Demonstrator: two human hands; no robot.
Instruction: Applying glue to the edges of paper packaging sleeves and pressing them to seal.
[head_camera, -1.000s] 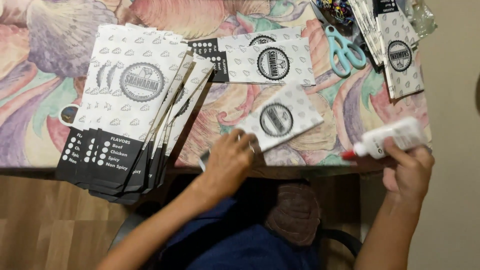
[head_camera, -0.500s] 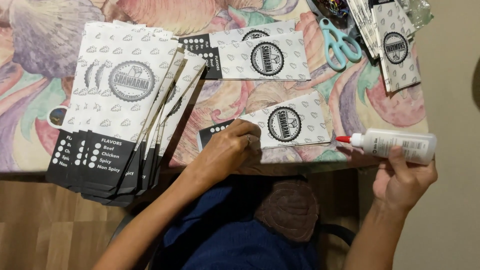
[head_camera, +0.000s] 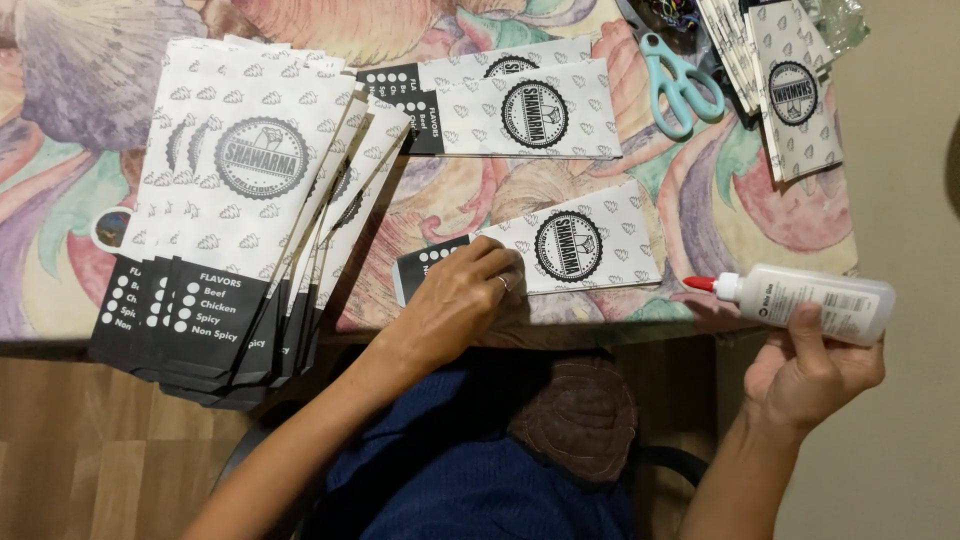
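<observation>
The left hand (head_camera: 455, 305) lies flat in the middle, fingers pressing on a paper bag (head_camera: 560, 248). The right hand (head_camera: 810, 370), lower right, grips a glue bottle (head_camera: 815, 300).

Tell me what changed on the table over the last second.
The right hand drew the glue bottle off the printed paper bag to the table's right edge, its red tip now clear of the paper. The bag turned from tilted to nearly level under the left hand. The bag stack and scissors stayed put.
</observation>
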